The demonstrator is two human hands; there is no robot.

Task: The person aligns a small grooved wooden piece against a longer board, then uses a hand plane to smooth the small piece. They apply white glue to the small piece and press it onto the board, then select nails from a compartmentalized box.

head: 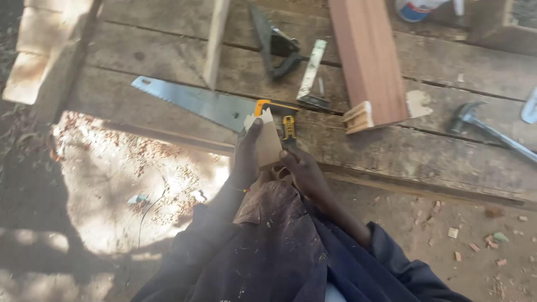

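On the weathered grey plank counter (447,72), going from the left, a pale narrow wooden strip (215,42) lies across the boards. Below it lies a steel-bladed handsaw with a yellow and black handle (196,100), blade pointing left. The left hand (246,159) is closed around a small pale wooden offcut with a jagged top edge (267,142), thumb pressed on its face, holding it upright over the counter's front edge, just in front of the saw handle. The right hand (305,170) grips the same offcut from below and the right, so both hands are clamped on it, close together.

Farther right lie a dark metal clamp tool (277,47), a steel try square (310,72), a reddish-brown wooden board (369,59) with a pale block at its near end, and a steel claw hammer (486,128).

The piece looks to be under inspection or being fitted by hand; any next move would call for a firm two-handed hold and keeping the fingers off the splintered edge.
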